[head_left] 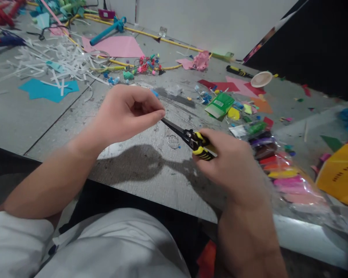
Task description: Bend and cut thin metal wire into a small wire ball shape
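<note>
My right hand (224, 158) is wrapped round the yellow and black handles of long-nose pliers (188, 135). Their thin dark jaws slant up and left to the fingertips of my left hand (130, 110). Thumb and forefinger of that hand are pinched together at the jaw tip; whatever they hold is too small to make out. On the table below the pliers lies a small round wire piece (173, 141) with crossed bars inside its ring and a tiny blue bit at its edge. Both hands are raised above the table and cast shadows on it.
Shredded white paper strips (72, 58) and a blue paper piece (49, 89) lie at the left. Push pins (147, 65) are heaped at the back. A green packet (220, 105), a bag of coloured clay-like sticks (290, 173) and a yellow-orange packet (342, 173) lie rightward.
</note>
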`<state>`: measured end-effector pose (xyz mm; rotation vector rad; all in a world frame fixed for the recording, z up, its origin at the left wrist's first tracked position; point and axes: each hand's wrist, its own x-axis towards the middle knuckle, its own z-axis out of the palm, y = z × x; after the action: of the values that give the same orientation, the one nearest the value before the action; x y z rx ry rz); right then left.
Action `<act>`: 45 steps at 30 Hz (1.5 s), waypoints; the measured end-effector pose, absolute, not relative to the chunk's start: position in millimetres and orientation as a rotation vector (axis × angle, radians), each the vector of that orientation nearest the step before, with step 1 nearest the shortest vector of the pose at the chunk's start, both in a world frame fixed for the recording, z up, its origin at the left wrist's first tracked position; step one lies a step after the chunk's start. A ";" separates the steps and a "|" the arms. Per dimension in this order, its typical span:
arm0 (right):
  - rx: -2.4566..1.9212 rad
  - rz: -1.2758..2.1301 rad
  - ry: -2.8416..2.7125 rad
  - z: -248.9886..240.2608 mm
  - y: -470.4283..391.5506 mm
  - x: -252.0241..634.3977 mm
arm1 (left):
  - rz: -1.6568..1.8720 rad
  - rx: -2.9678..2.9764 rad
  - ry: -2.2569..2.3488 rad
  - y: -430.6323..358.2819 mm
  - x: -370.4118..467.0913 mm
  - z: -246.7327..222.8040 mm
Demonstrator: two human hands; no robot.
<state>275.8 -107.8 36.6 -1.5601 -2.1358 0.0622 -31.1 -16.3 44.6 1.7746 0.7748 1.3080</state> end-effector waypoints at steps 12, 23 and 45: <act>-1.560 0.059 -2.132 38.0 -108.7 273.1 | 1.347 1.813 0.807 -15.0 -29.0 40.8; -1.548 0.075 -2.162 36.2 -108.2 272.2 | 1.312 1.839 0.832 -13.4 -30.6 41.4; -1.631 -0.018 -2.214 36.6 -109.8 269.9 | 1.291 1.767 0.905 -14.1 -30.6 45.1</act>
<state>269.9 -109.8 36.6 -1.6313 -2.2135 -0.0175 -30.6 -14.1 45.1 1.7672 0.9054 1.2905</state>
